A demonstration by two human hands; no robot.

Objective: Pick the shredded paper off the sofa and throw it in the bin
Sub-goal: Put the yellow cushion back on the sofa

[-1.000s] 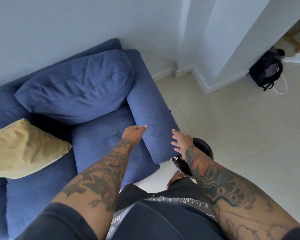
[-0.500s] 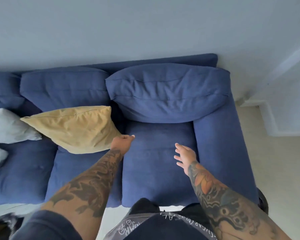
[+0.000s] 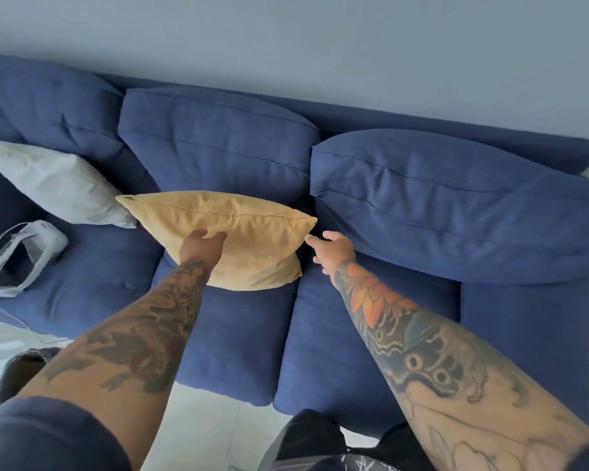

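A blue sofa (image 3: 238,341) fills the view, with three blue back cushions. A yellow cushion (image 3: 252,229) lies on the middle seat. My left hand (image 3: 203,246) rests on the yellow cushion's front face, fingers slightly apart. My right hand (image 3: 332,249) reaches to the cushion's right corner, fingers spread and holding nothing. No shredded paper shows anywhere on the sofa, and the bin is out of view.
A light grey cushion (image 3: 55,181) leans at the left. A white device with a strap (image 3: 24,256) lies on the left seat, its thin cord trailing to the floor. A dark object (image 3: 21,368) sits on the pale floor at lower left.
My view has swung left along the sofa, away from the armrest and the dark bin. Both hands have moved to the yellow cushion, the left one now touching it.
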